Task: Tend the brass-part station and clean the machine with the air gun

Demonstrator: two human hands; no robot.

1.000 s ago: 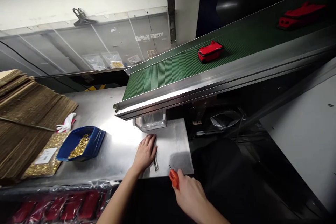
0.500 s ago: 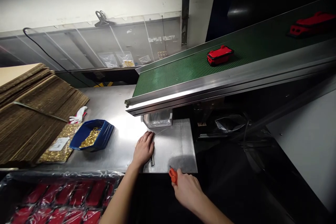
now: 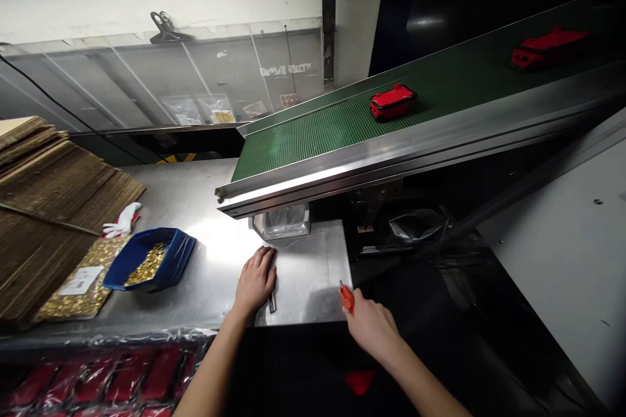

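My left hand [image 3: 257, 279] lies palm down on the metal table [image 3: 313, 273], fingers flat and close together. A narrow metal strip with a dark end [image 3: 272, 302] sticks out from beneath its thumb side; the rest is hidden. Closed around a small orange-handled tool [image 3: 347, 298] is my right hand [image 3: 372, 326], at the table's right edge. The tool's short, thin grey tip points up and away; its exact kind is unclear. A clear plastic bin [image 3: 282, 221] stands just beyond my left hand, under the conveyor's low end.
Above the table slopes a green conveyor belt [image 3: 298, 143] carrying red-and-black housings [image 3: 392, 102]. A blue bin [image 3: 178, 257] of brass-coloured pieces, a bag [image 3: 68, 296] of similar pieces and stacked cardboard [image 3: 63, 202] are left. Wrapped red parts [image 3: 130, 378] fill the lower left.
The view has turned slightly right. My right hand has moved up and right with the orange tool. A red shape now shows in the dark below. My left hand stays on the table.
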